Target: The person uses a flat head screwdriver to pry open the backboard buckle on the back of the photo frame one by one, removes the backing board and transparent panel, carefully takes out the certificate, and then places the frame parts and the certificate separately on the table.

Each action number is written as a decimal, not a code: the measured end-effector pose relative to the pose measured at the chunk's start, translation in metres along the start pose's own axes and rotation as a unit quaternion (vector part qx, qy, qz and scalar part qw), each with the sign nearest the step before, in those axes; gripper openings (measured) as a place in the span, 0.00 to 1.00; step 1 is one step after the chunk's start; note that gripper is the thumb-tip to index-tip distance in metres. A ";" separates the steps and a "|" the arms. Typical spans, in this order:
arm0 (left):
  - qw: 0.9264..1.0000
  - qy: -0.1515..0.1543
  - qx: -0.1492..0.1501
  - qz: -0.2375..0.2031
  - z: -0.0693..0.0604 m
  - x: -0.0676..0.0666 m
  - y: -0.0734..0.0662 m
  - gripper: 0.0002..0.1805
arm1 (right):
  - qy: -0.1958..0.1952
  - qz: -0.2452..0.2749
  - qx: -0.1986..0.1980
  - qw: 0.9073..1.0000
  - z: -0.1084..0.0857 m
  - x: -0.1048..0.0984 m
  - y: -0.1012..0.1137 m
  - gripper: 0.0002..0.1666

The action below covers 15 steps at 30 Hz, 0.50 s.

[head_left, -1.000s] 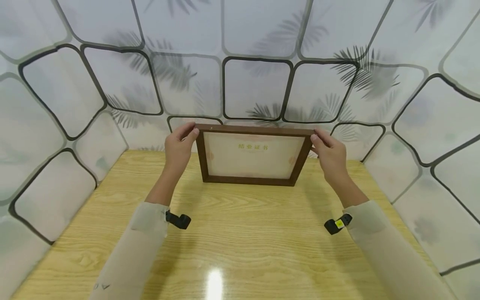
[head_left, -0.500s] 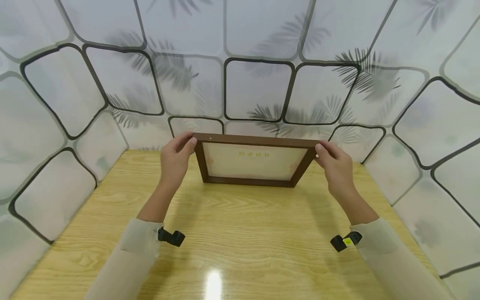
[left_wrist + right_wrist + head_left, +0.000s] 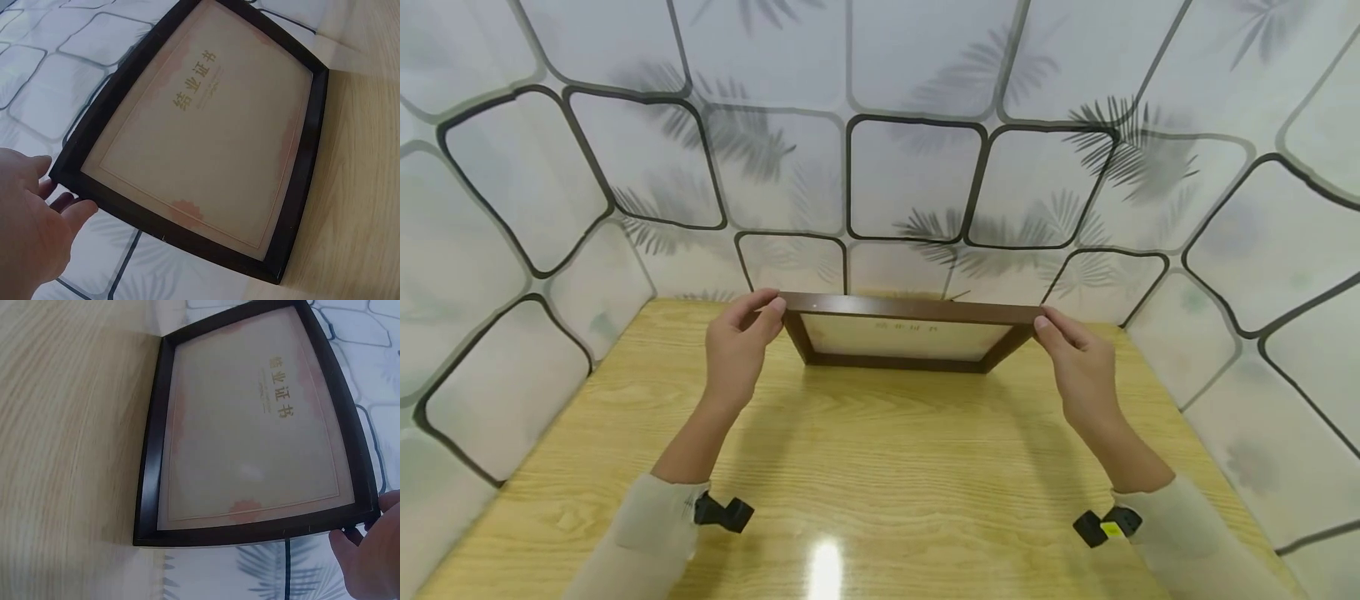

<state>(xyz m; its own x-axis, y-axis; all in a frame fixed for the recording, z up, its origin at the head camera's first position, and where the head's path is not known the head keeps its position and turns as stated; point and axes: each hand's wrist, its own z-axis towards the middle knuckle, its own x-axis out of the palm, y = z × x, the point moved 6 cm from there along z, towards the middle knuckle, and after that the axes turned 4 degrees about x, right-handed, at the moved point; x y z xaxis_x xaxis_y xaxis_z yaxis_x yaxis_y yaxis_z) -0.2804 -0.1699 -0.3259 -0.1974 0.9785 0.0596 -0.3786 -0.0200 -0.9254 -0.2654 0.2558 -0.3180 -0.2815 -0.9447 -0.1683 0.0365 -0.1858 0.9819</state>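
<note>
A brown picture frame (image 3: 910, 307) holds a cream certificate (image 3: 206, 137) with gold Chinese characters. Its lower edge rests on the wooden table while the top edge leans toward me, so in the head view the certificate looks narrow. My left hand (image 3: 735, 346) grips the upper left corner between thumb and fingers. At the upper right corner, my right hand (image 3: 1081, 367) pinches the frame in the same manner. The right wrist view shows part of that hand (image 3: 372, 550) at the corner, with some fingertips hidden behind it.
The light wooden table (image 3: 880, 467) runs from beneath my arms back to a patterned fabric wall (image 3: 917, 175). More of this fabric encloses the left and right sides. Black wrist cameras (image 3: 724, 512) sit on both sleeves.
The frame's top edge has tipped down toward me while its lower edge has stayed in place. Both hands have come lower and nearer with it, still holding the corners.
</note>
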 end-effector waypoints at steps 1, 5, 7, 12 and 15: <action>1.000 -0.001 -0.003 0.003 -0.002 -0.001 0.000 0.22 | -0.001 -0.005 0.001 1.000 -0.003 0.000 0.000 0.35; 1.000 0.002 -0.007 0.020 -0.012 -0.003 -0.002 0.23 | 0.001 -0.044 0.007 0.999 -0.012 -0.004 -0.001 0.37; 1.000 0.007 -0.010 0.028 -0.016 -0.004 -0.002 0.23 | 0.004 -0.067 0.013 0.998 -0.016 -0.006 -0.003 0.38; 0.998 0.023 -0.025 0.059 -0.029 -0.009 0.000 0.23 | 0.020 -0.075 0.038 0.996 -0.026 -0.009 -0.009 0.39; 0.996 0.028 -0.034 0.074 -0.037 -0.011 0.000 0.24 | 0.029 -0.088 0.047 0.995 -0.034 -0.011 -0.011 0.41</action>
<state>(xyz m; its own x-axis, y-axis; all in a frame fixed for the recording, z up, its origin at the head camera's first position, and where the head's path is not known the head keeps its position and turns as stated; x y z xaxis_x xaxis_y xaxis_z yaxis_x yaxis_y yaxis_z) -0.2449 -0.1735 -0.3408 -0.1950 0.9758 -0.0990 -0.2866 -0.1532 -0.9457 -0.2304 0.2587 -0.3301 -0.2189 -0.9144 -0.3406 -0.0985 -0.3266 0.9400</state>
